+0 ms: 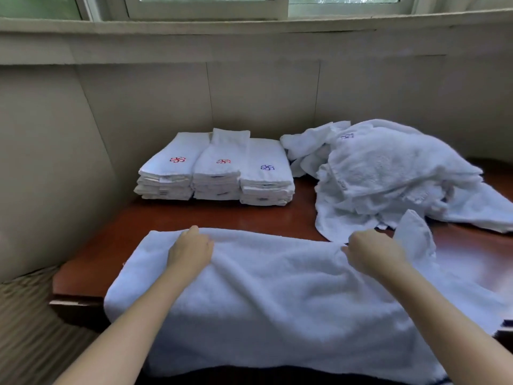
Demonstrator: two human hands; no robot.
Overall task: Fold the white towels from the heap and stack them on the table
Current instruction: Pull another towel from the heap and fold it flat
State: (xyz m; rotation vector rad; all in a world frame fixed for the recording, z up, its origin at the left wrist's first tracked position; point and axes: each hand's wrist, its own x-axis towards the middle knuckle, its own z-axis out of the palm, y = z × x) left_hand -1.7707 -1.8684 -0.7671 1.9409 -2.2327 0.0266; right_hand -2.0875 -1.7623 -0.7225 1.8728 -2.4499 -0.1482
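Observation:
A white towel (277, 290) lies spread across the near part of the red-brown table (111, 237) and hangs over its front edge. My left hand (190, 250) grips the towel's far edge near the left end. My right hand (372, 250) grips the same far edge further right, and a loose corner of the towel sticks up just beyond it. The heap of unfolded white towels (394, 176) sits at the back right. Three stacks of folded towels (219, 170) with red and blue embroidered marks stand side by side at the back middle.
A pale panelled wall (263, 90) runs behind the table, with a window sill above it. Another wall panel closes off the left side. Striped flooring (27, 315) shows below the table's left corner.

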